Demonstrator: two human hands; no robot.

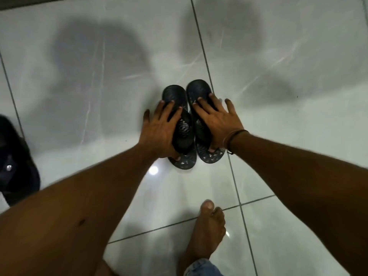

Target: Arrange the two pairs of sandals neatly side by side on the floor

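Two black flip-flop sandals lie side by side on the white tiled floor, toes pointing away from me. My left hand (pixel 159 132) rests over the left sandal (pixel 173 94), fingers spread across its strap and thumb hooked at the heel side. On the right sandal (pixel 199 88), my right hand (pixel 217 122) lies the same way, thumb under near the heel. The two sandals touch along their inner edges. A dark sandal-like thing (pixel 18 172) sits at the left edge, partly cut off.
Glossy white marble tiles with grey grout lines (pixel 203 48) cover the floor. My bare right foot (pixel 207 230) stands below the sandals, with a jeans cuff (pixel 201 267) at the bottom. A dark strip (pixel 29 3) runs along the top left.
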